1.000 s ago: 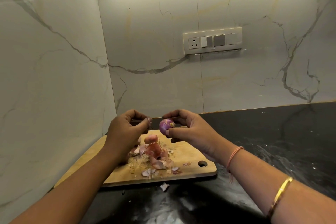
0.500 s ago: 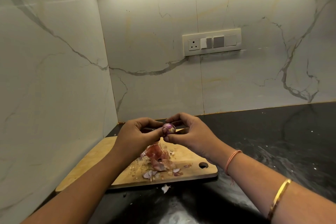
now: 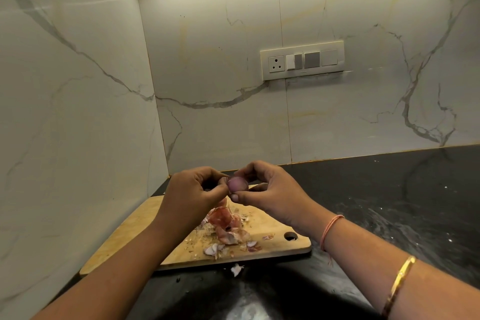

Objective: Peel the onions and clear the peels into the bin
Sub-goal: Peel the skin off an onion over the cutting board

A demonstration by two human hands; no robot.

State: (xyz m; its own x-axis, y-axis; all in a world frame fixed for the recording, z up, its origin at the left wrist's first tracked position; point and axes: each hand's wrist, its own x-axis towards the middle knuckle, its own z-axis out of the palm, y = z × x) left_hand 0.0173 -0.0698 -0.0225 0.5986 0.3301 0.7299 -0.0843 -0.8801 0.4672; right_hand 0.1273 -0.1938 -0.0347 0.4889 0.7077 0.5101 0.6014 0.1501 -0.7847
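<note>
Mid-peel, the right hand pinches a small onion above the cutting board's far edge while the left hand nips its skin, which I'd say next needs tugging off onto the peels below.

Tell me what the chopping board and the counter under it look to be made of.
Chopping board: looks like pale wood or bamboo, matte, grain visible. Counter: probably polished dark stone, glossy, with pale veining and reflections.
</note>
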